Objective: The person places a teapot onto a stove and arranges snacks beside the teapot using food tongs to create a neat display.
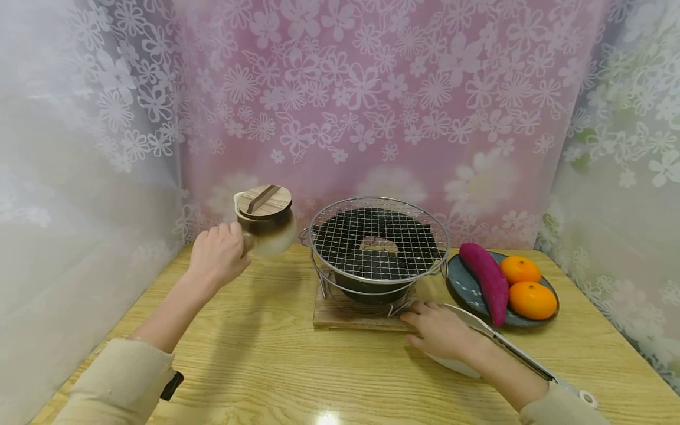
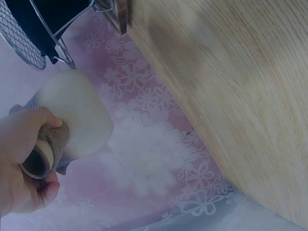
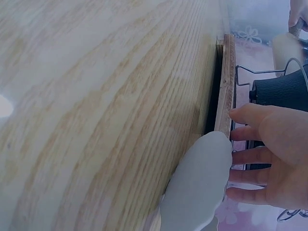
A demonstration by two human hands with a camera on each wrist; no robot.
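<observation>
My left hand [image 1: 218,257] grips the side handle [image 2: 55,137] of a brown-and-cream ceramic teapot [image 1: 273,233]. The pot is held up off the table, left of the grill, with a striped wooden lid [image 1: 265,202] on it. My right hand [image 1: 441,333], fingers fairly straight, reaches to the right front corner of a wooden board [image 1: 340,319]. In the right wrist view its thumb is at the board's edge; whether it presses there I cannot tell. On the board stands a black stove [image 1: 366,289] under a round wire grill net [image 1: 379,260]. A white plate [image 3: 197,185] lies beneath the right hand.
Metal tongs [image 1: 523,354] lie across the white plate, partly behind the right arm. At the right, a dark plate [image 1: 462,289] bears a purple sweet potato [image 1: 486,280] and two oranges [image 1: 533,300]. Flowered curtains [image 1: 372,118] enclose the wooden table [image 1: 297,372] at the back and sides.
</observation>
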